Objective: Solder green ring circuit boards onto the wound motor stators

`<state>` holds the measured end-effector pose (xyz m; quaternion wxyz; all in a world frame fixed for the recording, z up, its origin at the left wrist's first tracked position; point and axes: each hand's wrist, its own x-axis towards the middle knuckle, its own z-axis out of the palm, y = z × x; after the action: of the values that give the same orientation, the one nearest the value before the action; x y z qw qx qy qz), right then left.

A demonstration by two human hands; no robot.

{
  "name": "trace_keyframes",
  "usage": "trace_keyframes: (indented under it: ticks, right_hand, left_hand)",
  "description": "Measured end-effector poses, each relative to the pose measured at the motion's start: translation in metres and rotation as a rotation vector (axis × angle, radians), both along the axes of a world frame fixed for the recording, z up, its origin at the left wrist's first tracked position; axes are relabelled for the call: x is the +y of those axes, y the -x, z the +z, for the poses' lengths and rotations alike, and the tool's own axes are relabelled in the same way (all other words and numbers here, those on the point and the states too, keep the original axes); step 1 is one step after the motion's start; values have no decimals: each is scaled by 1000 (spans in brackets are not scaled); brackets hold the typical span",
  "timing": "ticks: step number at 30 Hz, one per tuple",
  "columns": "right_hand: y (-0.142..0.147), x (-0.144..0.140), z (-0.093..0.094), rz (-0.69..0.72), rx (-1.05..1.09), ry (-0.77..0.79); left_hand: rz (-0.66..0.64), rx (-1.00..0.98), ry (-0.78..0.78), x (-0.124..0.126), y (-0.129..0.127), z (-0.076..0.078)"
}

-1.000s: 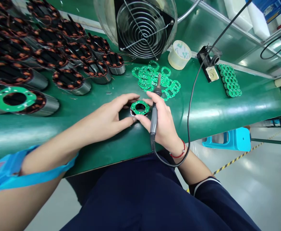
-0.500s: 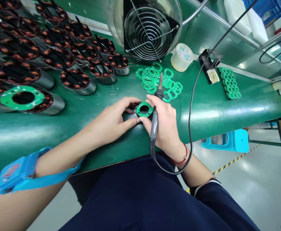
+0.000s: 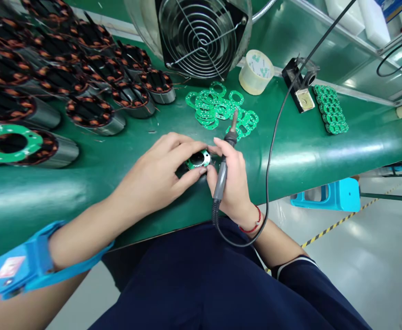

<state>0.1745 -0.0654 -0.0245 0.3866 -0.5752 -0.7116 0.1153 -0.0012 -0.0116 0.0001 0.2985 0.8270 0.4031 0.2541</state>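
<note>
Both hands' grip (image 3: 204, 167) covers stator (image 3: 198, 159); R holds iron (image 3: 223, 169).

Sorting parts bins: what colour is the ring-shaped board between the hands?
Green, on the ring-shaped circuit board, clearest in the head view.

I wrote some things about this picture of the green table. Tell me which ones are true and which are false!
1. The right hand holds a soldering iron with its tip pointing away from the person. True.
2. The left hand is resting flat on the person's lap. False: its fingers are on a small round part topped by a green ring board on the green table.
3. A loose pile of green ring boards lies in front of the fan. True.
4. The roll of tape is on the floor. False: it sits on the table, right of the fan.
5. Many copper-wound stators lie at the left. True.
</note>
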Motion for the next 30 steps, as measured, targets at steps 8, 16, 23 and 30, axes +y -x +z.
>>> trace_keyframes:
  ticks: [8, 16, 23, 30]
  right_hand:
    - [1, -1, 3, -5, 51, 15]
    - [-4, 1, -1, 49, 79, 23]
    - [-15, 8, 9, 96, 19, 22]
    - [-17, 32, 11, 407, -65, 142]
  left_hand:
    - [-90, 67, 11, 5, 10, 3]
    - [67, 130, 31, -3, -5, 5]
    - [-7, 95, 102, 6, 9, -13]
    - [29, 241, 271, 18, 33, -1]
